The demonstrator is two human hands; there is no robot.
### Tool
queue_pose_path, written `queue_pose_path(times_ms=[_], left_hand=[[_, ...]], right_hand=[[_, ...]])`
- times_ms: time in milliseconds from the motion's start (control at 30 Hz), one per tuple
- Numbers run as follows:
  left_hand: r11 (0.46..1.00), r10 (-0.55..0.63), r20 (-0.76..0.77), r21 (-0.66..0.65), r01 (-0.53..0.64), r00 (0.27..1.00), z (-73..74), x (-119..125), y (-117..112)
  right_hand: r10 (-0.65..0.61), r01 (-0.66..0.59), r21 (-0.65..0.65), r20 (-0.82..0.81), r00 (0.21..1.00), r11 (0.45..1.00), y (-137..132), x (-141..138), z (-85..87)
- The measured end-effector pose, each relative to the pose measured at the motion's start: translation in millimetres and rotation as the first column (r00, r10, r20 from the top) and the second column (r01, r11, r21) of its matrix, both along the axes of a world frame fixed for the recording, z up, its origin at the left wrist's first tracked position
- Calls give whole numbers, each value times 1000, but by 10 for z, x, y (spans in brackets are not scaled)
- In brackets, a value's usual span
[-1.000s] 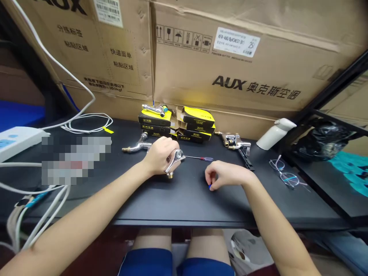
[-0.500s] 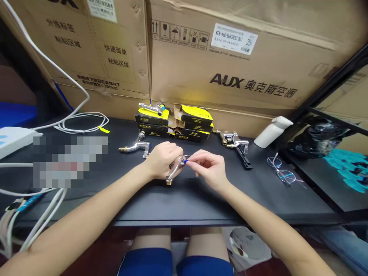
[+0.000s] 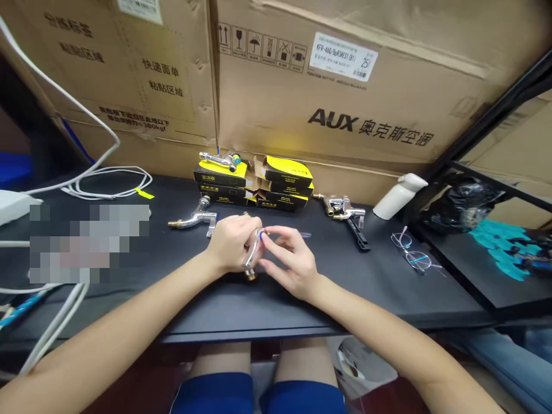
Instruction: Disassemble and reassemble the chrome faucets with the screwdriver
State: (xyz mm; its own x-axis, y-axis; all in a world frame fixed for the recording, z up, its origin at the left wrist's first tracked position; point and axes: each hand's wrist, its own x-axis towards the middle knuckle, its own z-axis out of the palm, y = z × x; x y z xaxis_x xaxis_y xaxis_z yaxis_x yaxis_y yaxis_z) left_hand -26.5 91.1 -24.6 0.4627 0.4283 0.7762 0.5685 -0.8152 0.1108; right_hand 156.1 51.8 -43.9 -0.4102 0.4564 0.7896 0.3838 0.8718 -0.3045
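Note:
My left hand [image 3: 230,241] is closed around a chrome tap [image 3: 253,256], whose curved end points down toward the desk edge. A small blue cap [image 3: 261,236] sits at the tap's upper end. The fingertips of my right hand [image 3: 293,261] press on this cap, with the thumb lower, near the tap. My left fingers hide much of the tap body. Left of my hands, another chrome tap [image 3: 198,217] with a brass end lies on the desk. Behind the right fingers a slim, clear-looking object [image 3: 306,234] lies partly covered.
Yellow-black boxes [image 3: 284,183] are stacked at the back, one tap [image 3: 219,161] on top. Farther right are more taps [image 3: 342,208], a white bottle [image 3: 399,196] and eyeglasses [image 3: 411,253]. White cables [image 3: 107,181] run along the left. Large cartons [image 3: 345,115] stand behind the desk.
My right hand has shifted left and turned, bringing the blue cap from beside the tap's end onto it. The camera view has swung slightly right.

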Motion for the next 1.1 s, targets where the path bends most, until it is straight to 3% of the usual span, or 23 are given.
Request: queue_pose_path(times_ms=[100, 200, 267, 400, 500, 600, 700, 767, 867, 1000, 1100], left_hand=[[997, 14, -6, 73, -14, 1000, -8, -32, 93], [993, 45, 21, 107, -47, 999, 14, -58, 140], [989, 60, 41, 132, -64, 997, 31, -101, 165], [978, 55, 23, 201, -59, 998, 38, -223, 245], [973, 58, 23, 224, -62, 998, 28, -274, 301], [975, 49, 21, 218, -52, 999, 23, -274, 319], [978, 41, 0, 203, -40, 999, 27, -259, 306], [977, 62, -8, 205, -59, 998, 32, -260, 293], [964, 129, 17, 233, -130, 991, 35, -284, 290], [955, 147, 53, 254, -156, 988, 33, -322, 338], [954, 163, 61, 245, -174, 985, 35, -332, 392]], right_hand=[[25, -30, -134, -36, 999, 991, 113, 35, 9], [-34, 2, -283, -109, 993, 959, 248, 105, 1], [-57, 37, -356, -45, 997, 934, 311, 138, -21], [87, -23, -376, 156, 984, 926, 288, 105, -60], [212, -130, -385, 179, 961, 914, 187, 38, -54], [242, -156, -391, 180, 953, 907, 152, 32, -34], [168, -90, -367, 187, 968, 926, 263, 128, -26], [44, 30, -357, 197, 979, 934, 397, 234, -35], [-175, 273, -378, 273, 946, 885, 606, 399, -78], [-279, 368, -407, 263, 924, 836, 808, 559, -117], [-338, 429, -426, 273, 900, 797, 916, 734, -29]])
